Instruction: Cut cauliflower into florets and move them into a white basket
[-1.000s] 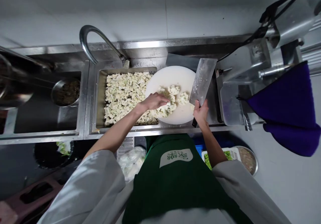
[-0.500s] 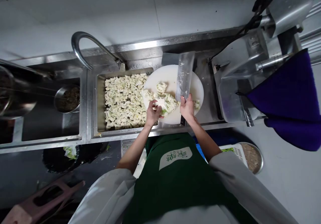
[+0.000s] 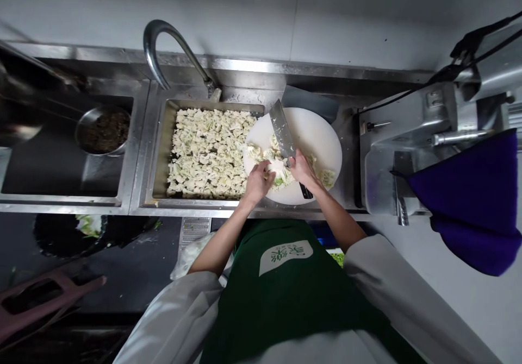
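My left hand (image 3: 260, 183) is closed on a piece of cauliflower (image 3: 277, 167) with a pale stem and some green on it. In my right hand (image 3: 302, 169) is a cleaver (image 3: 281, 127), its broad blade slanting away to the upper left with white crumbs stuck to it. The blade is just beyond the held cauliflower, beside loose florets; whether it touches them I cannot tell. Both hands are over a round white cutting board (image 3: 320, 136). Cut bits lie at the board's right side. Left of the board, many small florets (image 3: 210, 152) fill a metal basin (image 3: 161, 160).
A curved faucet (image 3: 175, 31) rises behind the basin. At left, a metal bowl (image 3: 85, 130) of dark food sits in another sink. On the right stand a metal machine (image 3: 416, 111), a second cleaver (image 3: 402, 190) and a hanging purple cloth (image 3: 468, 190).
The cleaver has swung from nearly straight ahead to a leftward slant, its blade now nearer the cauliflower. My left hand still grips the cauliflower. The whole view has turned slightly.
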Motion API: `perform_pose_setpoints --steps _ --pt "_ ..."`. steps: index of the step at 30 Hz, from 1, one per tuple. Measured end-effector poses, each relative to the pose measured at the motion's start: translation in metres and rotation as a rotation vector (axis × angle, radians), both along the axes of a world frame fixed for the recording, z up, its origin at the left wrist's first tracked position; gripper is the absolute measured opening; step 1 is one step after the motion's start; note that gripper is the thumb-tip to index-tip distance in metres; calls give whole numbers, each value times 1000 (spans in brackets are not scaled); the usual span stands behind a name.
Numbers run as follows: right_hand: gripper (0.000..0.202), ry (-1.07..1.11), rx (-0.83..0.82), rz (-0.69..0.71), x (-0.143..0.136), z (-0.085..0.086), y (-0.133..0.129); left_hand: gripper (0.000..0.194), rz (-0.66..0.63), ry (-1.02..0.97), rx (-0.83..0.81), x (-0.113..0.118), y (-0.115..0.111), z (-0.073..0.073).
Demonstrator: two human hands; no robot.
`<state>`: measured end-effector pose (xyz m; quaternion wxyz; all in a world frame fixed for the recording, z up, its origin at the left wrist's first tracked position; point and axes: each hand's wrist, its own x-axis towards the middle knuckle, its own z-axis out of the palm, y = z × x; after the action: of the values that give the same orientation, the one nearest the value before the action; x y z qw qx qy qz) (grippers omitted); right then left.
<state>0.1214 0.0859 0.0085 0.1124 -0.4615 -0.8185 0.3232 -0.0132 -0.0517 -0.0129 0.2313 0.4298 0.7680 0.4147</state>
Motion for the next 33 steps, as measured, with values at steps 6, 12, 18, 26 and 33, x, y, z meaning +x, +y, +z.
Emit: perform_pose_setpoints --steps 6,12,18,26,33 --pt "38 68 94 -137 27 10 -20 52 -399 421 8 -26 12 10" --pt "44 49 40 -181 33 3 -59 57 -206 419 -28 -9 6 -10" --pt "38 19 -41 -159 18 -12 -57 55 -168 415 -11 -1 3 -12" --pt "30 130 -61 -176 5 -26 -37 51 -320 334 52 -27 0 -8" --pt "46 237 58 -366 38 -15 -47 50 73 306 -20 3 0 -17"
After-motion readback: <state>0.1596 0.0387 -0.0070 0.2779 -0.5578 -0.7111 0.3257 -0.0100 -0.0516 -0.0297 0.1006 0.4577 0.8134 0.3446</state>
